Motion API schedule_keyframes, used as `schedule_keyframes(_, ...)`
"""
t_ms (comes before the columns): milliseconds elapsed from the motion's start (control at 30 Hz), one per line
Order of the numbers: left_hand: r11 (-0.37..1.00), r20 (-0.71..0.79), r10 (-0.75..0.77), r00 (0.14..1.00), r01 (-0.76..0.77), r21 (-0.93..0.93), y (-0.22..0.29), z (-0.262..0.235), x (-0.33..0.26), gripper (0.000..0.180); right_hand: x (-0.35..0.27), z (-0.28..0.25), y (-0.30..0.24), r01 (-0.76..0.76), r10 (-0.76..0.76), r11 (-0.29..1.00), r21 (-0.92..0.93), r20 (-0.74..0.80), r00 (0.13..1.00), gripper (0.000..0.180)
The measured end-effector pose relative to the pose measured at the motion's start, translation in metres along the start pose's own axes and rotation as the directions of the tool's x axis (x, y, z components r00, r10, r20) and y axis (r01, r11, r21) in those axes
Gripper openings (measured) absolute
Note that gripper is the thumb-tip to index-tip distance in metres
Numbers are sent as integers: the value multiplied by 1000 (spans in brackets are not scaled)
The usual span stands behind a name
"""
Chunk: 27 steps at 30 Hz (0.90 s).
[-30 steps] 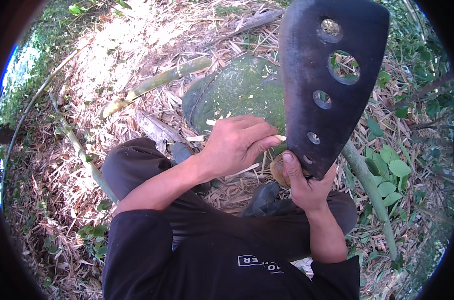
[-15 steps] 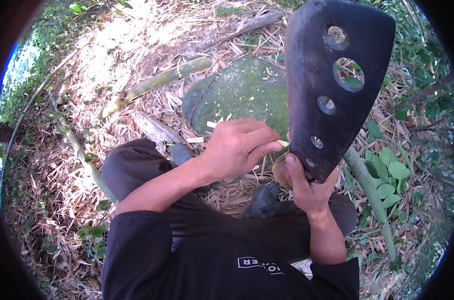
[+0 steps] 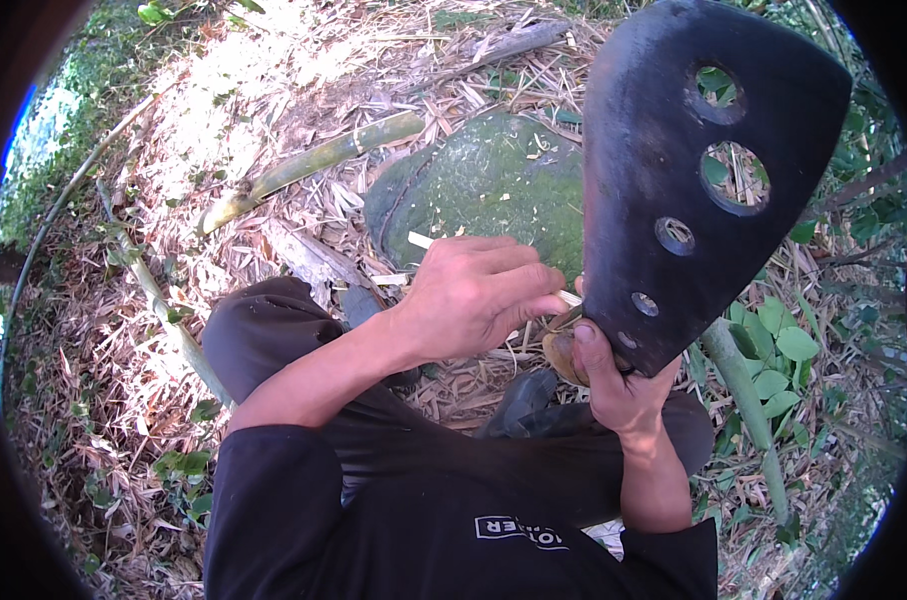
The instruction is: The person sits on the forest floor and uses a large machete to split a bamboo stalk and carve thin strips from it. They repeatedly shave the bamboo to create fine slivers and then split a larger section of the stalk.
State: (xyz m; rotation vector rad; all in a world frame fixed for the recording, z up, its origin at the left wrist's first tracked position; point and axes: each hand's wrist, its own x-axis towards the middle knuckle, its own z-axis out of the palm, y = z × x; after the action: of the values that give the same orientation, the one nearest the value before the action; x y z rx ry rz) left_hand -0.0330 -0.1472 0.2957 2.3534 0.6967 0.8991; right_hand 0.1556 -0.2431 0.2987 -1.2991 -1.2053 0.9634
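Note:
A broad dark cleaver-like blade [image 3: 699, 225], pierced with several round holes, stands up on the right and widens toward the top. My right hand [image 3: 622, 385] is closed at its narrow lower end, thumb lying along it. A rounded tan end [image 3: 562, 355], perhaps the wooden handle, shows beside that thumb; the rest of the grip is hidden. My left hand [image 3: 484, 295] pinches a thin pale sliver of wood or bamboo [image 3: 571, 299] at the blade's left edge. Another pale strip [image 3: 420, 240] sticks out behind my left hand.
A mossy green rock [image 3: 484, 190] strewn with pale shavings lies beyond my hands. A cut bamboo piece [image 3: 314, 165] rests left of it on dry leaves. Leafy plants [image 3: 774, 345] and a green stem [image 3: 744, 400] stand at right; my bent legs [image 3: 274, 335] are below.
The blade has tilted further right and looks larger, its upper end shifting rightward. My right hand has moved slightly right and down. My left hand stays nearly in place, still pinching the sliver.

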Motion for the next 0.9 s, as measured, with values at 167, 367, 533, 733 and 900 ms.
schedule_keyframes(167,998,-8,56,998,-56,26,-2,0,2,18,-4,-2,0,-53,52,998,34,27,998,15)
schedule_keyframes(367,995,19,94,995,-94,16,-5,-2,3,18,0,-4,2,104,-104,995,4,51,993,13)
schedule_keyframes(533,995,12,103,995,-103,-2,-9,-1,0,18,1,-7,0,4,-2,1000,-14,131,991,13)
schedule_keyframes(733,995,26,94,995,-94,18,-10,0,-2,19,-2,-1,1,-24,26,999,-31,92,995,13)
schedule_keyframes(900,997,36,69,997,-68,-19,-9,0,-2,19,-5,-2,3,-236,219,961,144,127,967,17)
